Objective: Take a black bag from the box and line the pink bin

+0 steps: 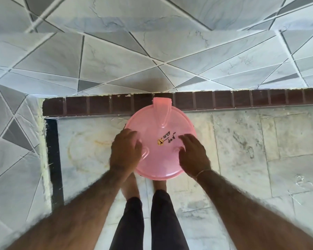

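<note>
The pink bin (160, 127) stands on the floor against the wall, seen from straight above with its round lid closed. The lid carries a raised handle at the far side, black handwriting and a small yellow sticker (160, 141). My left hand (126, 150) rests flat on the lid's left part, fingers spread. My right hand (193, 152) lies flat on the lid's right part, fingers apart. Neither hand holds anything. No black bag and no box are in view.
My two legs in dark trousers and bare feet (130, 188) stand just behind the bin. A dark brown skirting strip (242, 101) runs along the base of the grey tiled wall (152, 51). A second tiled wall (13, 141) closes the left side. Marble floor (260, 159) extends right.
</note>
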Available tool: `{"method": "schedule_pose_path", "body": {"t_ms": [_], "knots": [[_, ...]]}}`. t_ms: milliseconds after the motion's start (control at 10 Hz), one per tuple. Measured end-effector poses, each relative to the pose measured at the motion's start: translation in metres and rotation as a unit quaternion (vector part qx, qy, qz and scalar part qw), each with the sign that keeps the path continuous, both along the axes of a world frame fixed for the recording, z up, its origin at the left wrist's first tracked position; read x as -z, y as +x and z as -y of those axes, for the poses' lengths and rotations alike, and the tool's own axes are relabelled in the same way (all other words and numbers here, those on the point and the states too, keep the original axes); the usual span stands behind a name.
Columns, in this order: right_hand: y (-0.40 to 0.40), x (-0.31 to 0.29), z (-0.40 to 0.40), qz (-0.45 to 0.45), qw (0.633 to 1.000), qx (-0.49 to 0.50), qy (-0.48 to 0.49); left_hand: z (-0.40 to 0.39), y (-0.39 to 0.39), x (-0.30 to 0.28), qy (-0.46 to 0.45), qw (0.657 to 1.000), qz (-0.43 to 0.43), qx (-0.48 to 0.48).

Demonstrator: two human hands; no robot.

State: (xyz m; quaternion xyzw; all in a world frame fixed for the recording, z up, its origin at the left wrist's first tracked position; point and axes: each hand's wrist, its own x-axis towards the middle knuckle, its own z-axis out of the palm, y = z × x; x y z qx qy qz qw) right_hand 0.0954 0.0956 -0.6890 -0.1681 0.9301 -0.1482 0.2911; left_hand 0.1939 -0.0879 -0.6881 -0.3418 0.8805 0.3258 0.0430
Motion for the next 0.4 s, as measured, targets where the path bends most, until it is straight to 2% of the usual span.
{"method": "schedule_pose_path", "body": {"t_ms": [100,200,300,400], "knots": [[0.007,0.000,0.006,0.055,0.980,-0.152,0.116,-0.010,0.007,0.007,-0.069,0.971,0.116,0.197],[0.004,-0.021,0.012,0.072,0.975,-0.167,0.125,-0.005,0.004,-0.011,-0.067,0.956,0.173,0.227],[-0.011,-0.060,0.026,0.046,0.983,-0.154,0.090,0.012,-0.010,-0.049,-0.067,0.962,0.151,0.218],[-0.021,-0.123,0.036,0.004,0.988,-0.147,0.048,0.022,-0.021,-0.104,-0.067,0.963,0.123,0.230]]}}
